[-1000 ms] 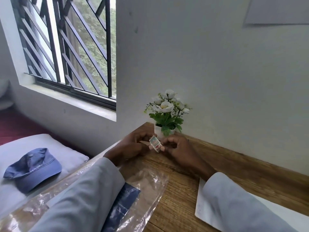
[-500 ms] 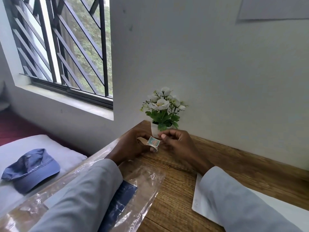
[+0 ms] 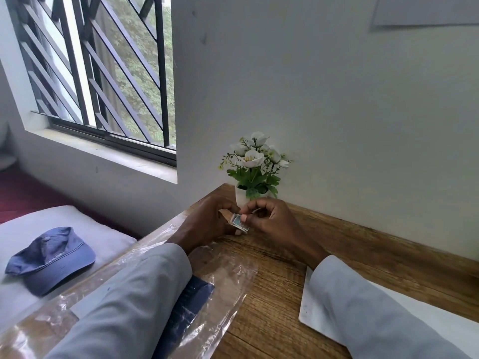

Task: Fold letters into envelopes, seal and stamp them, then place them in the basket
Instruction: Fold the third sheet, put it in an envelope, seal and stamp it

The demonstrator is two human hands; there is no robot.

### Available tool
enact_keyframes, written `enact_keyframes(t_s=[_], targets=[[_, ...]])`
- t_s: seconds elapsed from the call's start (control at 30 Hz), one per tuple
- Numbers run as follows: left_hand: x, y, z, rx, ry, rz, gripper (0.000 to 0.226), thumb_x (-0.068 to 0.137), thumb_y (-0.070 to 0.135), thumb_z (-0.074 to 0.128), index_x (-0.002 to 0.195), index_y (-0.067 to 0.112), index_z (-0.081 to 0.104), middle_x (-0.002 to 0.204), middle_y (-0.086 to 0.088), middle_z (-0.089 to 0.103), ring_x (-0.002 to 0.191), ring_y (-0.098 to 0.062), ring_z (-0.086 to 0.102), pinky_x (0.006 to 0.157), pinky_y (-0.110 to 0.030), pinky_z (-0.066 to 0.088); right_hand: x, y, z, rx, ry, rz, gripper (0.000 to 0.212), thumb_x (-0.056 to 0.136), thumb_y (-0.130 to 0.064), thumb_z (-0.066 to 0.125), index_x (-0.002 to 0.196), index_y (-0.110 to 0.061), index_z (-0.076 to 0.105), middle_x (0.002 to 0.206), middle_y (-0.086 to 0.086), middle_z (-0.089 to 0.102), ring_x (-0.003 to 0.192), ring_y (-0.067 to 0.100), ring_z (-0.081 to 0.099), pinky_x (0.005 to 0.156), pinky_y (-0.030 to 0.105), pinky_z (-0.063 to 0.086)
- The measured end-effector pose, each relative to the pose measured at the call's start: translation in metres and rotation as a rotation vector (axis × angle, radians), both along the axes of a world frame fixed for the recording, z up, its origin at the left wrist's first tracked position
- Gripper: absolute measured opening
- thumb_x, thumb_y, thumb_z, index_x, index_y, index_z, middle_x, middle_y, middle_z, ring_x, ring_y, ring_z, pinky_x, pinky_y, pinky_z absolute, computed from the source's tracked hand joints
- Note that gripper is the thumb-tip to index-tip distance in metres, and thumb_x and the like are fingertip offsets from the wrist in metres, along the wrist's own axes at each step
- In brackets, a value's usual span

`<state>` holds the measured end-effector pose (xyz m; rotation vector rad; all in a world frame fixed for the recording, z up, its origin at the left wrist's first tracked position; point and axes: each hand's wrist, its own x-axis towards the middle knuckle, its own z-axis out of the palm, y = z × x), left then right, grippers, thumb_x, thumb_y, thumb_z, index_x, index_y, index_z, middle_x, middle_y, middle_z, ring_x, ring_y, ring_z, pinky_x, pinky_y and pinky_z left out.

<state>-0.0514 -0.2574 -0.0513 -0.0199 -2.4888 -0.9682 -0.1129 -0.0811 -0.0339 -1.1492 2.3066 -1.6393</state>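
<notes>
Grained wood table [image 3: 298, 281], glossy crinkled plastic bag [image 3: 228, 286], matt cloth cap [image 3: 51, 257]

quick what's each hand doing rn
Left hand: closed on the brown backing strip carrying the stamp.
Right hand: fingertips pinching the stamp's edge.

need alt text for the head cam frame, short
Both hands, left hand and right hand, hold a small stamp between their fingertips above a wooden desk, in front of a potted white flower. A clear plastic sleeve lies under the left forearm; a blue cap rests on a cushion beside the desk.
</notes>
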Motion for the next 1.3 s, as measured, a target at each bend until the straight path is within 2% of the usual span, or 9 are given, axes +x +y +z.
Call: enact_keyframes(t_s=[0.2, 0.53, 0.6, 0.73, 0.9, 1.13, 1.2, 1.27, 1.3], targets=[[0.002, 0.001, 0.001, -0.047, 0.017, -0.003, 0.031, 0.067, 0.024, 0.089, 0.093, 0.019, 0.075, 0.101, 0.006, 0.07, 0.077, -0.008, 0.063, 0.068, -0.02, 0.054, 0.001, 0.0, 0.003, 0.035, 0.019, 0.018, 0.023, 0.088, -0.007, 0.07, 0.078, -0.027, 0.069, 0.082, -0.01, 0.07, 0.074, 0.0, 0.063, 0.072, 0.02, 0.053], [0.005, -0.004, 0.003, -0.093, -0.06, 0.02, 0.032, 0.074, 0.016, 0.084, 0.1, 0.026, 0.068, 0.115, 0.005, 0.063, 0.09, -0.013, 0.062, 0.067, -0.013, 0.053, 0.001, 0.012, 0.032, -0.038, -0.232, 0.062, 0.006, 0.09, -0.006, 0.069, 0.093, -0.01, 0.071, 0.091, 0.003, 0.073, 0.079, 0.009, 0.068, 0.067, 0.024, 0.056], [0.007, -0.006, 0.006, -0.132, -0.112, -0.003, 0.036, 0.072, 0.024, 0.085, 0.101, 0.033, 0.066, 0.116, 0.008, 0.061, 0.096, -0.014, 0.061, 0.076, -0.023, 0.056, 0.002, 0.017, 0.042, -0.102, -0.352, 0.057, 0.007, 0.089, -0.008, 0.07, 0.092, -0.013, 0.073, 0.09, 0.004, 0.076, 0.08, 0.014, 0.07, 0.07, 0.031, 0.055], [0.009, -0.013, 0.006, -0.188, -0.174, -0.071, 0.04, 0.064, 0.046, 0.085, 0.096, 0.039, 0.063, 0.116, 0.012, 0.058, 0.097, -0.009, 0.054, 0.073, -0.018, 0.045, 0.01, 0.037, 0.06, -0.149, -0.465, 0.069, 0.011, 0.09, -0.007, 0.066, 0.095, -0.012, 0.074, 0.095, 0.008, 0.076, 0.085, 0.021, 0.07, 0.078, 0.038, 0.056], [0.007, -0.016, 0.002, -0.172, -0.093, -0.156, 0.064, 0.046, 0.085, 0.069, 0.093, 0.041, 0.068, 0.115, 0.017, 0.061, 0.102, -0.005, 0.057, 0.076, -0.018, 0.048, 0.029, 0.091, 0.074, -0.133, -0.475, 0.042, 0.013, 0.092, -0.006, 0.063, 0.1, -0.009, 0.072, 0.097, 0.01, 0.075, 0.088, 0.017, 0.071, 0.074, 0.033, 0.058], [0.007, 0.022, 0.029, -0.085, 0.167, -0.125, 0.018, 0.066, 0.043, 0.078, 0.081, 0.048, 0.069, 0.095, 0.006, 0.07, 0.08, -0.02, 0.064, 0.066, -0.033, 0.051, 0.061, 0.208, 0.064, -0.156, -0.506, -0.111, 0.017, 0.09, -0.006, 0.064, 0.102, -0.014, 0.073, 0.104, 0.012, 0.074, 0.09, 0.018, 0.069, 0.08, 0.036, 0.056], [0.007, 0.034, 0.039, -0.123, 0.167, -0.128, 0.031, 0.072, 0.034, 0.084, 0.077, 0.058, 0.065, 0.086, 0.005, 0.07, 0.07, -0.02, 0.063, 0.066, -0.033, 0.049, 0.069, 0.237, 0.058, -0.146, -0.502, -0.187, 0.018, 0.089, -0.007, 0.065, 0.103, -0.015, 0.072, 0.104, 0.011, 0.074, 0.088, 0.018, 0.067, 0.08, 0.035, 0.055], [0.005, 0.046, 0.045, -0.179, 0.081, -0.168, 0.018, 0.068, 0.062, 0.075, 0.08, 0.052, 0.067, 0.084, 0.008, 0.07, 0.065, -0.018, 0.064, 0.062, -0.033, 0.053, 0.076, 0.263, 0.052, -0.146, -0.493, -0.267, 0.018, 0.089, -0.007, 0.066, 0.105, -0.013, 0.072, 0.103, 0.01, 0.074, 0.087, 0.016, 0.066, 0.076, 0.033, 0.057], [0.004, 0.053, 0.05, -0.212, 0.035, -0.193, 0.034, 0.063, 0.077, 0.064, 0.084, 0.05, 0.068, 0.086, 0.01, 0.07, 0.065, -0.016, 0.065, 0.062, -0.035, 0.055, 0.079, 0.274, 0.049, -0.157, -0.495, -0.303, 0.018, 0.089, -0.006, 0.067, 0.105, -0.013, 0.072, 0.103, 0.01, 0.074, 0.086, 0.015, 0.066, 0.075, 0.033, 0.058]])
